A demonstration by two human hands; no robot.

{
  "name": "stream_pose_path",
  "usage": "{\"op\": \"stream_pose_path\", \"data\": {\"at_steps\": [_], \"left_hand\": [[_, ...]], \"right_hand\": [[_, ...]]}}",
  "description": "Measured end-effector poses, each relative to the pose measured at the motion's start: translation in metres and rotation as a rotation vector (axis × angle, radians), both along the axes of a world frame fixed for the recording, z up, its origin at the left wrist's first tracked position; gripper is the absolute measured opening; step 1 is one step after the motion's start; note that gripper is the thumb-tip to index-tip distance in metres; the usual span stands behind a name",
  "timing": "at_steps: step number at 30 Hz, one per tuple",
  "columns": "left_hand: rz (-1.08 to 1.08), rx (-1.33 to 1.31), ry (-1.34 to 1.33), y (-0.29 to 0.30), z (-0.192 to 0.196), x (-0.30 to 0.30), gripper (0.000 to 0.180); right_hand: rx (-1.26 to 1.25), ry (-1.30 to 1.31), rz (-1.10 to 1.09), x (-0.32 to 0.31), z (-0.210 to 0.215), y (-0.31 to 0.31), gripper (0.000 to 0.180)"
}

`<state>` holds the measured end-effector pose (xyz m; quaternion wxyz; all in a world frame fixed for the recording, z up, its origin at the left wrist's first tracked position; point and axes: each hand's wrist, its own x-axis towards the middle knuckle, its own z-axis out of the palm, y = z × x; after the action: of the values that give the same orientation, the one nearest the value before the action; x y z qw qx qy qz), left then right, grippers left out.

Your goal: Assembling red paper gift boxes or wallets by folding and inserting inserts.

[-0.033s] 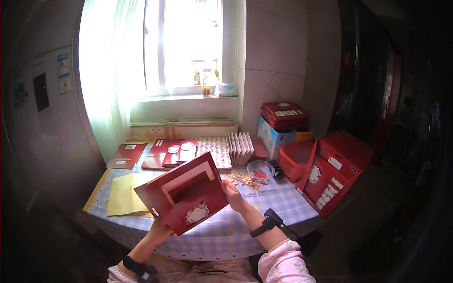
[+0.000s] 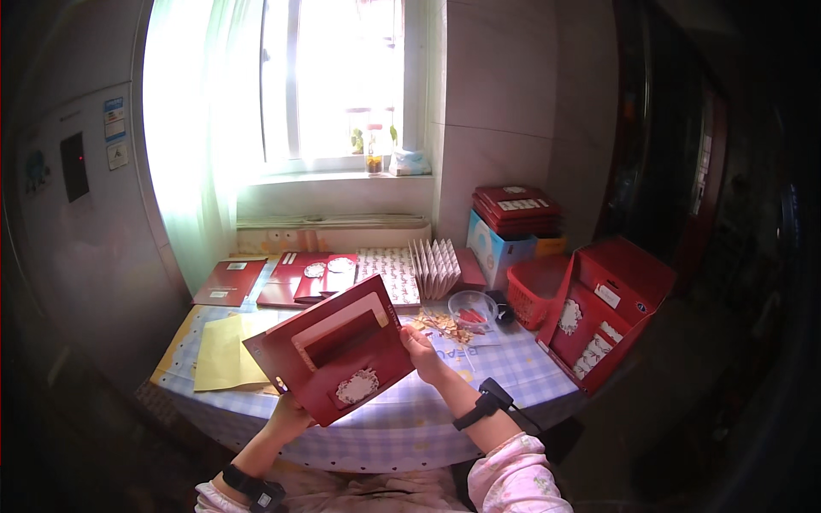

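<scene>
Both of my hands hold up a flat dark-red cardboard box (image 2: 344,361), tilted above the front of the table. In its face are a rectangular cut-out and a white ornate label. My left hand (image 2: 293,416) grips the lower left edge, its fingers partly hidden behind the card. At the right edge, my right hand (image 2: 422,354) is closed on the box with the thumb in front. Beneath the box's left side lies a yellow sheet (image 2: 224,357). Small tan scraps (image 2: 442,323) lie just beyond my right hand, next to a clear round tub (image 2: 472,311) with red pieces.
A checked cloth (image 2: 513,376) covers the table. Red card packs (image 2: 286,280), a patterned white panel (image 2: 389,272) and pleated card dividers (image 2: 436,267) line the back. To the right stand a red basket (image 2: 530,295), an open red box (image 2: 629,316) and stacked red boxes (image 2: 517,212).
</scene>
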<state>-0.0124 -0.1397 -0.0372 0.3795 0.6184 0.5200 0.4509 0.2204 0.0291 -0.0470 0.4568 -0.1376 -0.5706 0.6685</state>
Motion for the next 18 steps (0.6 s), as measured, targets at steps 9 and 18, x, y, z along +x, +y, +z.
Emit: {"op": "stream_pose_path", "data": {"at_steps": [9,18], "left_hand": [[-0.020,-0.008,-0.151,0.009,0.000,-0.006,0.013],[0.077,0.112,-0.636,0.008,-0.002,0.003,0.021]], "right_hand": [[-0.005,0.007,-0.004,-0.001,0.006,0.001,0.036],[-0.064,0.180,-0.026,-0.002,-0.008,0.011,0.031]]}}
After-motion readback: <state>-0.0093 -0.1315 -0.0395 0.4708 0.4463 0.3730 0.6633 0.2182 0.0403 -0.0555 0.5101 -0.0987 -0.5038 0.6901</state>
